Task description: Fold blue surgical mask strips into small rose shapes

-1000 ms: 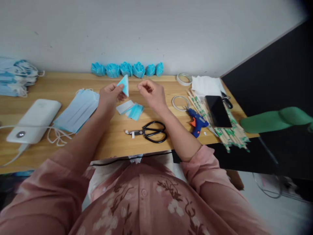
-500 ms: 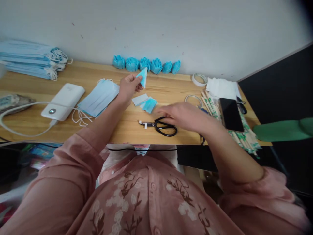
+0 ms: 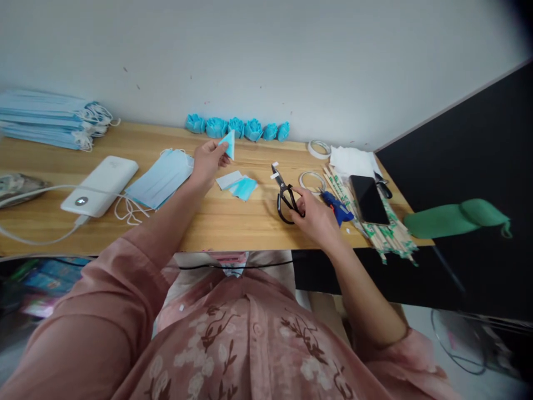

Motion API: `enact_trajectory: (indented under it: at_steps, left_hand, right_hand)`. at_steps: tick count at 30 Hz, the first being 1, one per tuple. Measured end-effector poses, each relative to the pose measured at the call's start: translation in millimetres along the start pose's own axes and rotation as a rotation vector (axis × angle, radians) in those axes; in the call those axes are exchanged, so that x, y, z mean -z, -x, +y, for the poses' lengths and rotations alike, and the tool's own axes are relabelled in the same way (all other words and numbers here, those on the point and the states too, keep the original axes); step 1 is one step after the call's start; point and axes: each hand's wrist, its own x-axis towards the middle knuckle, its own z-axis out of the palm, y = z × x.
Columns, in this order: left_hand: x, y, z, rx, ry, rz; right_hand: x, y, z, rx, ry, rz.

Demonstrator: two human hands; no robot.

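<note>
Right of the scissors lie a tape ring, glue gun and wrapped sticks.

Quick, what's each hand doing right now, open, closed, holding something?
Left hand: closed, pinching a folded blue piece.
Right hand: closed, holding the scissors by the handles.

A small bright-blue folded triangle with a white right edge stands point-up, pinched in the left fingers. Black scissors with wide looped handles slant in the right fingers, blades toward the upper left, white scraps against them.
</note>
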Motion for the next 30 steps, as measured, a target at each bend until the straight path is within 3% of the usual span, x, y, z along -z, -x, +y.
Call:
enact_trajectory:
  at_steps: [4,9,13,17,22,30]
  left_hand:
    - [-2.4,5.0,2.3,0.049,0.034,-0.060]
    - [-8.3,15.2,-0.3,0.110,0.121,-0.207]
    - [-12.3,21.2,-1.5,0.146,0.184,-0.237]
    - [-13.6,22.1,-3.3,0.175,0.277,-0.240]
    - [-13.3,23.8,-3.7,0.175,0.304,-0.212]
    - [-14.6,25.0,-7.5,0.173,0.256,-0.202]
  right_hand:
    - [14.2,-21.7,4.9,0.024,0.185,-0.104]
    - [24.2,-61.2,-19.7,0.212,0.039,0.150]
    - [3.6,-107.5,-43.3,0.430,-0.055,0.203]
    - [-23.1,-143.5,-46.6,0.597,-0.072,0.184]
    - [-42.6,-151.4,-39.1,0.540,-0.120,0.234]
    - [-51.9,-144.7,-39.1,0.489,-0.241,0.276]
